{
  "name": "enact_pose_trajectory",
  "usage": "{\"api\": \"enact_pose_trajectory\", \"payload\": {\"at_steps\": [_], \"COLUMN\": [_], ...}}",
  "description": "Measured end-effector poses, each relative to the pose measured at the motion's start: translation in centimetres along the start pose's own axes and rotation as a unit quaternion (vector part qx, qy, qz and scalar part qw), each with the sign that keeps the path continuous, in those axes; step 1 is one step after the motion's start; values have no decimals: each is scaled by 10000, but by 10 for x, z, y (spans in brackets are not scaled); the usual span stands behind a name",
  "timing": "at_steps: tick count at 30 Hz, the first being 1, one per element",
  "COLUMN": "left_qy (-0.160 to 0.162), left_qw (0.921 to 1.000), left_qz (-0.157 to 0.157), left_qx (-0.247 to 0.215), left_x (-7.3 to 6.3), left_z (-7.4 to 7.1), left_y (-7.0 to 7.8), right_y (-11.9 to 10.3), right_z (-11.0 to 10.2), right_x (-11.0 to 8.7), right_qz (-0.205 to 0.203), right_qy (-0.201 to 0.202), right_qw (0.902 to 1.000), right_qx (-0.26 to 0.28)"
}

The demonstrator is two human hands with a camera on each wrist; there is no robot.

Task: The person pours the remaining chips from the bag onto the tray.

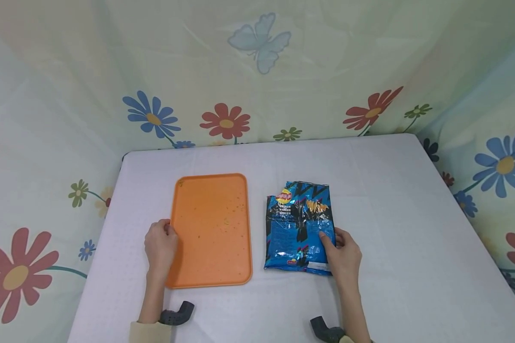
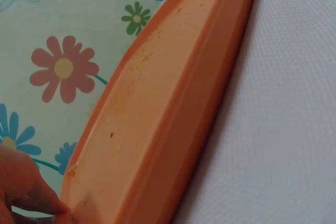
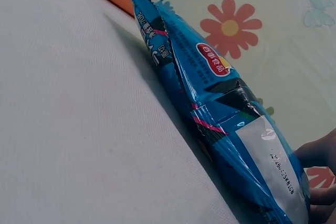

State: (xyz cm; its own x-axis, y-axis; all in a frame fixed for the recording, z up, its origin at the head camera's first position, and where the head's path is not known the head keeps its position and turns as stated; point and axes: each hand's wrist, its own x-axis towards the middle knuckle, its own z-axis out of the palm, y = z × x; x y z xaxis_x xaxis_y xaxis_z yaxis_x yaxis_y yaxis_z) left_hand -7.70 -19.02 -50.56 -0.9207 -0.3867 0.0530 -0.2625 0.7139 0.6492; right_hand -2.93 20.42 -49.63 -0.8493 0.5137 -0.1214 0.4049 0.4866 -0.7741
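Snack bag (image 1: 289,243): on or just above the white table (image 1: 412,228), right of the orange tray (image 1: 210,252) and apart from it, upper-left corner notched.
Right hand (image 1: 345,252): pinches the bag's right edge, thumb on top.
Left hand (image 1: 160,243): grips the tray's left rim.
Crumbs (image 1: 226,222): dot the tray; steadying both pieces appears the step in hand, and the next move likely calls for a level tray and firm pinch.

Diffuse head-view light, small glints on the blue packet (image 1: 299,233), dimmer wrist views, focus perhaps soft
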Motion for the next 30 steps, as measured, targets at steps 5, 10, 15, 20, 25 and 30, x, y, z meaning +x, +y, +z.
{"api": "enact_pose_trajectory", "payload": {"at_steps": [5,10,15,20,25,30], "left_qy": [39,53,60,18,-24,-38], "left_qw": [10000,10000,9999,10000,10000,10000], "left_qz": [-4,-16,-11,-52,-17,37], "left_qx": [23,49,79,60,1,-5], "left_x": [0,-1,-1,-1,0,0], "left_z": [0,0,0,1,1,0], "left_y": [0,0,-1,-1,-1,-1], "right_y": [-1,-2,-1,1,2,1], "right_z": [0,-1,-2,-3,-3,-3], "right_x": [1,0,1,0,1,0], "right_qz": [287,480,651,615,499,324], "right_qy": [43,29,-66,-135,-167,-147], "right_qw": [9994,9982,9968,9959,9956,9949], "right_qx": [202,349,465,643,775,945]}}
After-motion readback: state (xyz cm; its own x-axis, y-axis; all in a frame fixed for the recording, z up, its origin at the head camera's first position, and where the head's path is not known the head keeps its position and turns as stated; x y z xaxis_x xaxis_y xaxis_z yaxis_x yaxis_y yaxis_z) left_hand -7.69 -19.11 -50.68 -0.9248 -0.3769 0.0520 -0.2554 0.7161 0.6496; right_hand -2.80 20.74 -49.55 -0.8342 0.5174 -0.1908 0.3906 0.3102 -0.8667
